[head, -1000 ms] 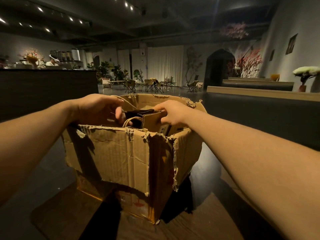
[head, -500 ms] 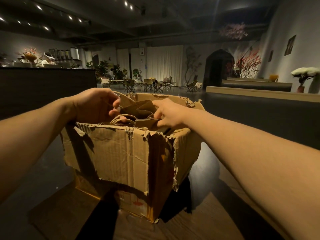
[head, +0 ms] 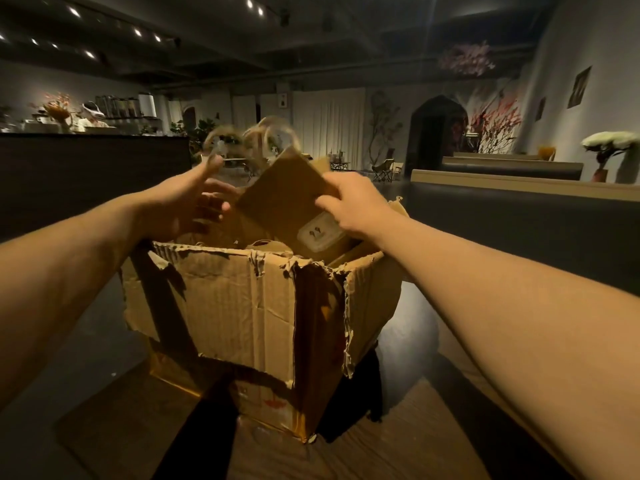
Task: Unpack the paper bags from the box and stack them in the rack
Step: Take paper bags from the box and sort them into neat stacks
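The right hand pinches a bundle of flat paper bags by its edge, lifted half clear of the torn cardboard box; the left hand hovers beside it, fingers spread and blurred, holding nothing that I can make out; more bags lie inside the box (the rack is out of view); the risk, I judge, is the bundle fanning apart or its rope handles snagging on the ragged rim, since one hand's grip pinches only an edge.
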The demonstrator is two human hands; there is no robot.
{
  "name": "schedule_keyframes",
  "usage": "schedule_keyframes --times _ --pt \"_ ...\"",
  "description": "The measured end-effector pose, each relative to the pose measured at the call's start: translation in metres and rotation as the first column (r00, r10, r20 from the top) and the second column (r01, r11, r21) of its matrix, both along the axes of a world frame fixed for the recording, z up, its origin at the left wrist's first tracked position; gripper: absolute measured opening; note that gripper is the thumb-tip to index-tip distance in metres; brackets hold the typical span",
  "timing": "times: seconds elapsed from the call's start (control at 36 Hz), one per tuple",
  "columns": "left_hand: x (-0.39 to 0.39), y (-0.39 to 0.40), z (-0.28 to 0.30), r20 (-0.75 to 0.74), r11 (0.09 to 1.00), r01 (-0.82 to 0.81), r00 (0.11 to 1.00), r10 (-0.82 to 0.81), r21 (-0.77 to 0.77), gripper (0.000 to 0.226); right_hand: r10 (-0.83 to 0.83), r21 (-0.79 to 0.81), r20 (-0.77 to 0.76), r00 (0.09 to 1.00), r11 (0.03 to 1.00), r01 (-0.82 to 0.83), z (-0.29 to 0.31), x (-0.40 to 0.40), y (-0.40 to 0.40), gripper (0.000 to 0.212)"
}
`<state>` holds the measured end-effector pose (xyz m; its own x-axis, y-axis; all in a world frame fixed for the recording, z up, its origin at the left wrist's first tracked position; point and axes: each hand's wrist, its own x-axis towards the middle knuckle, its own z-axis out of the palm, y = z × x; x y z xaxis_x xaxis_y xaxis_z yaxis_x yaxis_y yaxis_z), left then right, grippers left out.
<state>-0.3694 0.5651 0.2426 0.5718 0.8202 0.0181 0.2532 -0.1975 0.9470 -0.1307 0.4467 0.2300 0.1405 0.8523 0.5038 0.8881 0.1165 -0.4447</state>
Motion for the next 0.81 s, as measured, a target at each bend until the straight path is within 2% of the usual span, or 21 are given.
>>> schedule_keyframes --times 0.08,0.14,0.17,0.22,0.28,0.31,0.39,0.44,0.53,0.56,0.58,0.67,0.78,0.81 --pt "0.000 0.001 0.000 -0.073 0.999 0.030 0.997 -0.031 -0.015 0.080 0.018 0.182 -0.280 0.960 0.983 0.034 0.003 0.008 -0.002 0.038" --pt "0.001 -0.001 -0.001 -0.243 0.992 0.125 0.963 -0.117 0.015 0.113 0.052 0.266 -0.436 0.898 0.961 0.073 0.004 0.012 -0.004 0.042" --pt "0.002 -0.003 -0.001 -0.346 0.984 0.173 0.926 -0.151 0.036 0.126 0.074 0.282 -0.514 0.854 0.956 0.087 0.004 0.014 -0.005 0.047" --pt "0.006 -0.007 -0.002 -0.505 0.964 0.261 0.840 -0.199 0.054 0.132 0.141 0.258 -0.688 0.712 0.964 0.059 0.004 0.017 -0.007 0.066" --pt "0.010 -0.014 0.000 -0.574 0.947 0.318 0.784 -0.238 0.042 0.139 0.183 0.216 -0.804 0.566 0.976 -0.009 0.005 0.016 -0.012 0.076" --pt "0.013 -0.016 0.001 -0.577 0.950 0.311 0.783 -0.232 0.040 0.144 0.196 0.208 -0.827 0.527 0.977 -0.038 0.005 0.016 -0.013 0.068" --pt "0.016 -0.016 0.003 -0.502 0.965 0.256 0.842 -0.195 0.054 0.151 0.225 0.222 -0.831 0.509 0.973 -0.066 0.007 0.011 -0.013 0.024" --pt "0.019 -0.022 0.005 -0.447 0.965 0.252 0.873 -0.193 0.076 0.132 0.243 0.238 -0.835 0.494 0.968 -0.074 0.009 0.009 -0.013 0.013" --pt "0.033 -0.043 0.009 -0.343 0.959 0.256 0.917 -0.202 0.120 0.049 0.310 0.292 -0.843 0.441 0.950 -0.110 0.011 0.006 -0.015 0.011" --pt "0.039 -0.048 0.008 -0.307 0.958 0.248 0.931 -0.195 0.142 0.029 0.313 0.297 -0.838 0.447 0.949 -0.107 0.011 0.005 -0.015 0.011" --pt "0.044 -0.052 0.007 -0.272 0.957 0.244 0.942 -0.196 0.159 0.020 0.301 0.292 -0.820 0.486 0.952 -0.095 0.011 0.004 -0.016 0.011" --pt "0.053 -0.061 0.009 -0.145 0.961 0.215 0.971 -0.191 0.173 0.020 0.233 0.257 -0.749 0.620 0.965 -0.052 0.014 0.005 -0.024 0.020" --pt "0.060 -0.072 0.023 0.067 0.970 0.141 0.985 -0.157 0.200 0.023 0.117 0.154 -0.607 0.786 0.988 -0.028 0.024 0.007 -0.043 0.065" --pt "0.063 -0.078 0.029 0.115 0.968 0.128 0.981 -0.155 0.215 0.023 0.105 0.139 -0.577 0.810 0.990 -0.029 0.026 0.010 -0.048 0.068"
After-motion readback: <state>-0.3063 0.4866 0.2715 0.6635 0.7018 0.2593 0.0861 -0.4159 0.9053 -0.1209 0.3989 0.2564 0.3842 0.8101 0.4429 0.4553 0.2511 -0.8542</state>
